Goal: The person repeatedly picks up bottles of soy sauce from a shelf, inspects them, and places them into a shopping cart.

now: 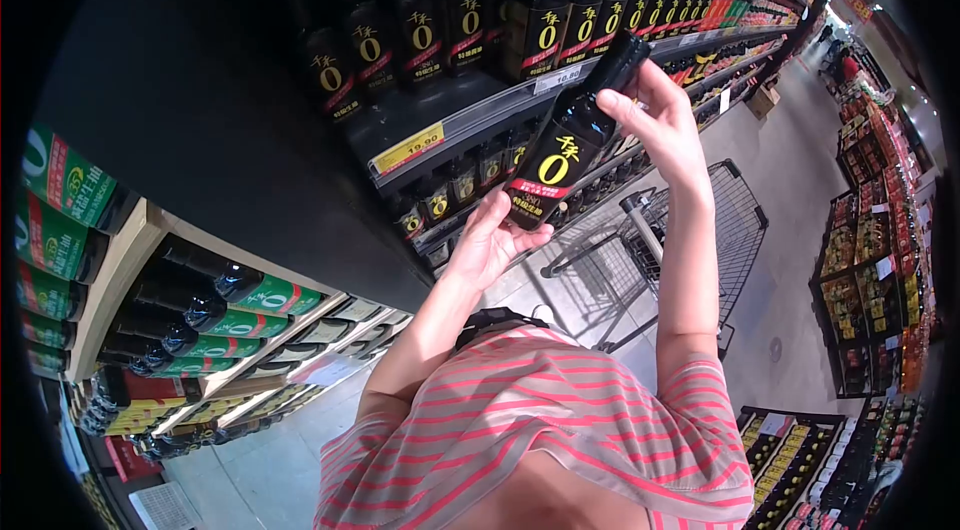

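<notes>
A dark soy sauce bottle (560, 152) with a black label, a large yellow 0 and a red band is held tilted in front of the shelf, its cap toward the upper right. My left hand (488, 242) is closed around its base, with the fingers partly hidden behind it. Near the neck, my right hand (655, 120) grips the bottle with thumb and fingers. Behind it, matching bottles (470, 18) stand in a row on the dark shelf (440, 108), above a yellow price tag (411, 147).
A wire shopping cart (715, 240) stands on the floor to my right. Green-labelled bottles (245, 305) lie on a wooden rack to the left. Stacked goods (870, 270) line the aisle's far right side. Bottles in crates (790, 460) sit at the lower right.
</notes>
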`<action>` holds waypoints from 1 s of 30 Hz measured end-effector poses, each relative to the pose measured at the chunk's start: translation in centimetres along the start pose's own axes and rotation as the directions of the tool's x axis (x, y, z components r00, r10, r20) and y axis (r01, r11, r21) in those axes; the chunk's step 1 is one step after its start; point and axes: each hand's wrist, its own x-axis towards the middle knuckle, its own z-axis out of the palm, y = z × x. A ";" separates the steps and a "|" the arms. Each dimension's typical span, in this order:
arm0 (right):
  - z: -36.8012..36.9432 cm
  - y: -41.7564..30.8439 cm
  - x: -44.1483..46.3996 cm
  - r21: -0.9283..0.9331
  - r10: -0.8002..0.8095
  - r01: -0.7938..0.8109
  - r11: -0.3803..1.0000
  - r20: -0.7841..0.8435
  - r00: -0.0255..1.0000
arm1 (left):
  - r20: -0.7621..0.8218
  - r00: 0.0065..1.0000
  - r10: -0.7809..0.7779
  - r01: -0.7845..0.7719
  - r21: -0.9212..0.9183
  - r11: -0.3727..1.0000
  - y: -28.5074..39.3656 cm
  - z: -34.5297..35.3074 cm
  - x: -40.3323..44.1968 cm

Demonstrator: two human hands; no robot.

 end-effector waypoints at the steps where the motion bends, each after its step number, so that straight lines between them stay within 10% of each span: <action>1: 0.1 -0.3 0.3 -0.022 -0.021 0.021 1.000 -0.001 1.000 | -0.008 1.000 0.017 -0.017 0.013 1.000 0.4 0.4 0.0; 14: -0.6 -3.6 2.5 0.377 -0.246 0.295 0.878 -0.175 0.953 | 0.101 0.799 0.593 -0.581 0.383 0.718 6.8 6.6 3.1; 16: 0.0 -3.9 3.7 0.316 -0.325 0.370 0.874 -0.187 0.927 | 0.233 0.647 0.726 -0.690 0.586 0.426 8.0 6.4 4.5; 18: 1.3 -4.6 4.7 0.258 -0.407 0.439 0.861 -0.169 0.898 | 0.165 0.619 0.768 -0.675 0.611 0.412 8.8 6.5 4.9; 30: 6.1 -1.7 12.6 -0.329 -0.480 0.472 0.818 0.060 0.875 | 0.034 0.761 0.648 -0.570 0.513 0.642 9.4 5.0 6.4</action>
